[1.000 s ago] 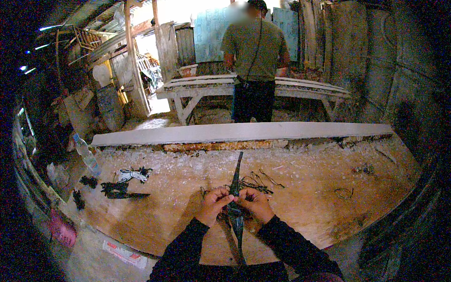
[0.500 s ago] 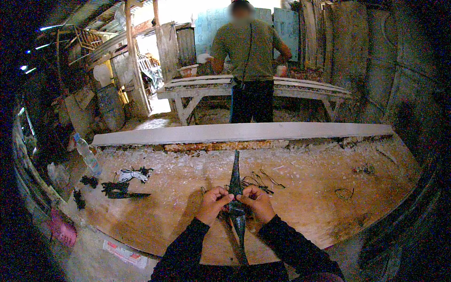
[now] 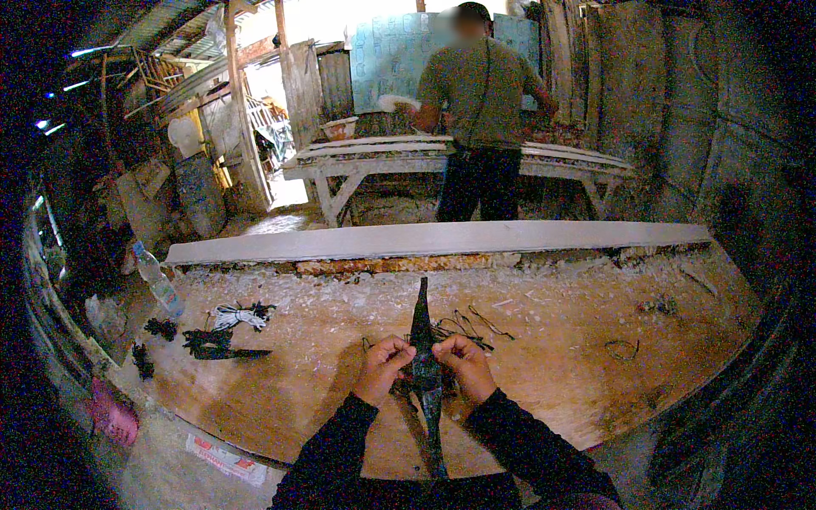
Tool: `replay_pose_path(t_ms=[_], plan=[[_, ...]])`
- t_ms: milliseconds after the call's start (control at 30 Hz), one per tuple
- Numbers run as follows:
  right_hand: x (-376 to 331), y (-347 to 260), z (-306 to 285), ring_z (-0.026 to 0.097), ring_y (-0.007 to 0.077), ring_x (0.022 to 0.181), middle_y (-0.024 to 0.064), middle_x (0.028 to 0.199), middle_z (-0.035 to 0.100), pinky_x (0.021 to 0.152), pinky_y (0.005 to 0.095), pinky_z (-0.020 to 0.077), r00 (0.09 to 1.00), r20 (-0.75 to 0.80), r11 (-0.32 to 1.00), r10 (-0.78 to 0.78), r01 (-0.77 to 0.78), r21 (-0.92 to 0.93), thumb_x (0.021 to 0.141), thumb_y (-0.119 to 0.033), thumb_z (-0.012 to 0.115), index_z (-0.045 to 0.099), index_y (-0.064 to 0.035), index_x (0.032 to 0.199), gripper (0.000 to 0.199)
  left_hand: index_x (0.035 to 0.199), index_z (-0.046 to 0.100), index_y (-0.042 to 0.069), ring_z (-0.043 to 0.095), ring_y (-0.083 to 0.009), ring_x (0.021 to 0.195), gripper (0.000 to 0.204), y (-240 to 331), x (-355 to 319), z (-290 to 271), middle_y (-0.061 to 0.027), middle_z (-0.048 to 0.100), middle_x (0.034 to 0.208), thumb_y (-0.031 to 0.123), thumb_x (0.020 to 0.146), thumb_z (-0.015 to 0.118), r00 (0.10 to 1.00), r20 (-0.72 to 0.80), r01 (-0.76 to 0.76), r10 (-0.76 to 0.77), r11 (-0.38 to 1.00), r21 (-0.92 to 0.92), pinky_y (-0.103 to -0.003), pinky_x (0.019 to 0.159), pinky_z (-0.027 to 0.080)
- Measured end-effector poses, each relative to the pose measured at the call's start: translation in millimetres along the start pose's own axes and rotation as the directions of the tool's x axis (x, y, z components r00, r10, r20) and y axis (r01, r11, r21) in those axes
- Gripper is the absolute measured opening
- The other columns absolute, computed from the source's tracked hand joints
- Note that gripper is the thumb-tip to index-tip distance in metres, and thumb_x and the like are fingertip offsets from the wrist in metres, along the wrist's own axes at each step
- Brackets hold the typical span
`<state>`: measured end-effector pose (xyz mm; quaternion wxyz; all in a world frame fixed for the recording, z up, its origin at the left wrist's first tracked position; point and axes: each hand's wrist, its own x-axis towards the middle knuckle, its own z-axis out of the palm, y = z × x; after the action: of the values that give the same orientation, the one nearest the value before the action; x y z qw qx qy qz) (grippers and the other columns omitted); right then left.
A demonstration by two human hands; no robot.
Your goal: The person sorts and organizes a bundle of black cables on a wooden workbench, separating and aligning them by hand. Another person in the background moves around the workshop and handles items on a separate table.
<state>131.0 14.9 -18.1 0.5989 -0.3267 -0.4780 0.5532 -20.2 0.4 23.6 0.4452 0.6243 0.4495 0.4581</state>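
Note:
A long dark strip, broad in the middle and narrowing toward both ends, runs lengthwise in front of me over the wooden table. Its material is hard to make out. My left hand is closed in a pinch at the left edge of the broad part. On the opposite edge, my right hand pinches with thumb and forefinger. Just beyond the right hand lie thin dark cords, partly covered by the strip and fingers.
Left on the table are a white cord bundle, a black bundle and a clear bottle. A long pale board borders the far edge. Beyond it, a person stands at a bench.
My hands have parted slightly, from the strip's middle to its two edges, so more of its broad part shows. The person at the bench has shifted right.

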Motion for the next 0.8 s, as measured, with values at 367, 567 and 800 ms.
replay_pose_path(t_ms=[367,567,800], plan=[[-9.9,-12.4,6.3,0.046,0.0066,0.055,-0.0033,0.064,0.049,0.051,0.0186,0.038,0.933,0.213,0.956,0.291,-0.275,-0.099,0.069,-0.004,0.062,0.052,-0.0087,0.076,0.013,0.084,0.048,0.01,0.047,-0.0053,0.06,0.014,-30.9,12.0,0.6,0.004,0.05,0.07,0.02,0.077,0.056,0.974,-0.22,-0.053,-0.044,0.908,-0.416,-0.018,0.048,0.04],[-4.2,-9.8,-0.6,0.046,0.0058,0.058,-0.0042,0.065,0.05,0.054,0.0192,0.0382,0.99,0.087,0.982,0.11,-0.095,-0.163,0.07,-0.005,0.061,0.052,-0.0069,0.078,0.012,0.096,0.048,0.008,0.052,-0.006,0.068,0.022,-18.4,7.6,0.5,0.0009,0.056,0.083,0.015,0.076,0.056,0.988,0.135,0.107,-0.07,0.951,-0.289,-0.018,0.052,0.042],[-4.9,-16.9,1.7,0.048,0.0065,0.062,-0.0024,0.067,0.051,0.056,0.0191,0.0386,0.996,0.009,0.995,0.085,-0.085,-0.057,0.069,-0.004,0.062,0.053,-0.0061,0.079,0.014,0.095,0.049,0.006,0.053,-0.0065,0.068,0.023,-22.5,7.7,3.0,-0.0002,0.057,0.081,0.01,0.074,0.058,0.987,0.151,0.099,-0.058,0.955,-0.279,-0.018,0.052,0.042]])
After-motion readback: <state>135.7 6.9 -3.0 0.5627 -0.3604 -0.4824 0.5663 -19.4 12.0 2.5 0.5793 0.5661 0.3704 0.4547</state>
